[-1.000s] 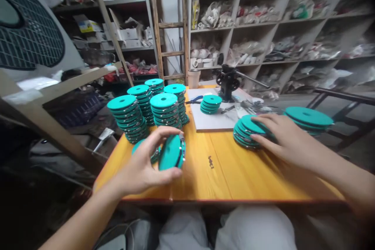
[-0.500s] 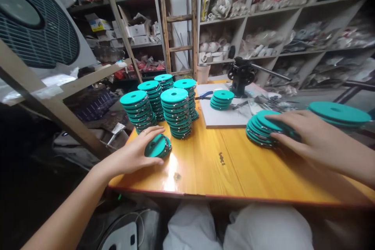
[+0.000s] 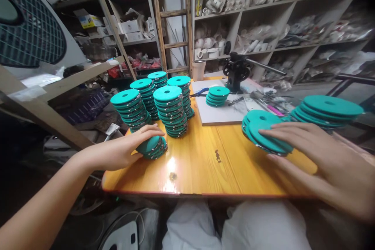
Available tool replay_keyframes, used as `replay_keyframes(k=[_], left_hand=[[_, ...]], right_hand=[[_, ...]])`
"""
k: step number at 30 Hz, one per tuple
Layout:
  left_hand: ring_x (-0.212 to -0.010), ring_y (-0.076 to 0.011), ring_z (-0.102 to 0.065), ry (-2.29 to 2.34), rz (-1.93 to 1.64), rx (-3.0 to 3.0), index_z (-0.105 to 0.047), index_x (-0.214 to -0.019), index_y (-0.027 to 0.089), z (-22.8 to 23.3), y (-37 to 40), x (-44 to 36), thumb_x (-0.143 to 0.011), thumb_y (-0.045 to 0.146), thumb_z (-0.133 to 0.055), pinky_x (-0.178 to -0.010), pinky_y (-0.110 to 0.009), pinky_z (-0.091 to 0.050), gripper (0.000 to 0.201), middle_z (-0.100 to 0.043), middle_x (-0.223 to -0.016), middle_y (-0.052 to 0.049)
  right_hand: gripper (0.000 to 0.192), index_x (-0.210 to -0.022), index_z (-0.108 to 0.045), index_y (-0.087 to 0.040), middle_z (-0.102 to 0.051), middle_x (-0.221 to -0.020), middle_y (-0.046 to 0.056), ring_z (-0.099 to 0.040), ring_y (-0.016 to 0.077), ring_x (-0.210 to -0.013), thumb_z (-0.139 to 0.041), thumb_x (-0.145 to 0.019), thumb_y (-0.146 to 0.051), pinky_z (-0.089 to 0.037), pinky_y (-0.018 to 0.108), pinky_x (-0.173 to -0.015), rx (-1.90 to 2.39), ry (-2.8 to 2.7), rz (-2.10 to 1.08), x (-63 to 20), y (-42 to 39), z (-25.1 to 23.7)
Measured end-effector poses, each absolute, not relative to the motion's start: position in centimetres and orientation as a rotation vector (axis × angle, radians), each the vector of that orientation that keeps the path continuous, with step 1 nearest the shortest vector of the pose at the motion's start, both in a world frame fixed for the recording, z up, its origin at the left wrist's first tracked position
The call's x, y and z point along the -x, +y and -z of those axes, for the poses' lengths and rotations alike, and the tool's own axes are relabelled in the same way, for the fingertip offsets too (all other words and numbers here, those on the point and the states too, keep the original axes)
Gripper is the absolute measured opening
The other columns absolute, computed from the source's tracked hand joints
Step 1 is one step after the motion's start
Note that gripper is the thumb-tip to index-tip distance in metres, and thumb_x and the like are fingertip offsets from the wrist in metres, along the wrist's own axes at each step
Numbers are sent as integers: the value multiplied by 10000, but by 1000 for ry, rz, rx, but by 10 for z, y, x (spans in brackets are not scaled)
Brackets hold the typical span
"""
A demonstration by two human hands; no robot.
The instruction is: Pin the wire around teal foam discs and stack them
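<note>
Teal foam discs with a centre hole, dark line and small shiny bits round their edges stand in stacks on the wooden table [image 3: 199,168]. My left hand [image 3: 125,148] is curled round a short, leaning stack of discs [image 3: 154,147] at the left front, its fingers over the top. On the right, my right hand [image 3: 319,156] grips a tilted teal foam disc [image 3: 268,134] at its near edge, thumb below and fingers above. This disc overlaps a low stack [image 3: 252,117] behind it. The right hand is slightly blurred.
Several tall disc stacks [image 3: 168,113] rise behind my left hand. A pale board [image 3: 209,115] carries a small stack [image 3: 217,96], pliers [image 3: 200,92] and a black hand press [image 3: 236,72]. More discs [image 3: 328,111] stand far right. Small dark pieces [image 3: 217,156] lie mid-table.
My right hand has shifted toward me and tilted the top disc off its stack. The left hand has closed further round the short stack, which leans more. The view has swung slightly right.
</note>
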State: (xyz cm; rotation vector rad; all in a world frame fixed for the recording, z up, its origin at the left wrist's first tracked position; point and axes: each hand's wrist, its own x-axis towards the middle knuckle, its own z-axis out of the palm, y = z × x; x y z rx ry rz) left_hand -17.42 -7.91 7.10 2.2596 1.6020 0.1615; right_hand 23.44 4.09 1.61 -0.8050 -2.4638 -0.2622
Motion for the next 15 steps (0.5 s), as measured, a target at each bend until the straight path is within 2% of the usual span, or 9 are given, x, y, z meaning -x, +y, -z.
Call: replay_keyframes(k=[2, 6, 8, 11, 15], left_hand=[[-1421, -224, -343, 1603, -99, -2227, -310, -1474, 338, -71, -79, 174, -785, -10, -427, -1160, -402, -332, 781, -312, -1556, -24], [-1458, -262, -251, 1695, -33, -2204, -247, -1498, 319, -67, -79, 175, -828, 145, -549, -1180, -442, -291, 756, -204, -1595, -42], [-1450, -270, -262, 1732, -40, -2242, -283, -1480, 312, -61, -77, 178, -811, 147, -569, -1177, -445, -302, 745, -222, -1584, -46], [-1389, -269, -367, 1788, -44, -2286, -331, -1446, 307, -48, -73, 187, -832, 140, -530, -1137, -441, -370, 667, -304, -1539, -60], [-1376, -349, -338, 1811, -168, -2469, -353, -1426, 295, -42, -75, 178, -828, 261, -596, -1100, -544, -370, 646, -318, -1508, -100]], right_hand=[[372, -1307, -471, -305, -530, -1283, 31, -498, 251, -1194, -418, -970, -453, -427, 426, -971, 808, -2465, 234, -233, 34, -13], [355, -1287, -493, -314, -554, -1240, 34, -506, 267, -1174, -447, -951, -422, -450, 440, -942, 782, -2461, 140, -234, 26, -7], [350, -1264, -530, -295, -564, -1222, 35, -509, 256, -1165, -469, -943, -420, -465, 415, -937, 776, -2459, 105, -235, 22, -5], [338, -1241, -568, -251, -553, -1230, 53, -498, 231, -1178, -493, -946, -397, -472, 370, -941, 793, -2490, 24, -237, 15, -2], [337, -1282, -523, -228, -520, -1259, 57, -465, 199, -1202, -485, -974, -359, -457, 358, -975, 850, -2511, -109, -238, 9, 4]])
